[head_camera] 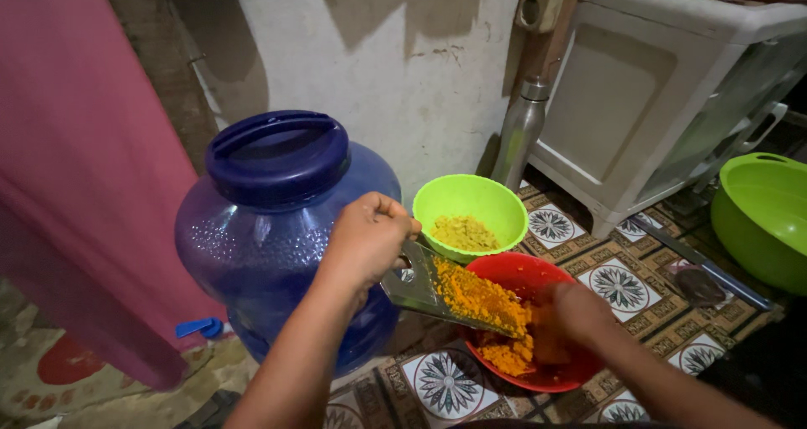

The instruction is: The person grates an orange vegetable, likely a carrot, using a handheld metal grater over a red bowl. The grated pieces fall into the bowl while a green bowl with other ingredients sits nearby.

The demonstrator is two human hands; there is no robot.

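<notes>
While the left hand [367, 237] clamps the upper end of a flat metal grater [437, 293] and holds it slanted down over the red bowl [538, 271], the right hand [570, 321] presses against the grater's lower end, its fingers stained orange-yellow and closed on what is probably a small piece of root, though blur hides it. Grated orange-yellow pulp [479, 299] lies thick on the grater's face, and a further heap [507, 357] has dropped into the red bowl beneath, which sits on a patterned floor mat [618, 288]. Judging by that pile, a good share of the grating is done; how much of the piece in the fingers remains cannot be told. Just behind the red bowl stands a lime-green bowl [471, 200] with a paler yellow mash in its bottom. Left of both, touching the forearm's side of the scene, is a large blue water jug [269, 227] with a dark cap. Farther back, a steel bottle [519, 131] leans by the wall, next to a white plastic cabinet [664, 76]. A knife [702, 265] and a bigger green basin [761, 215] lie at the right.
</notes>
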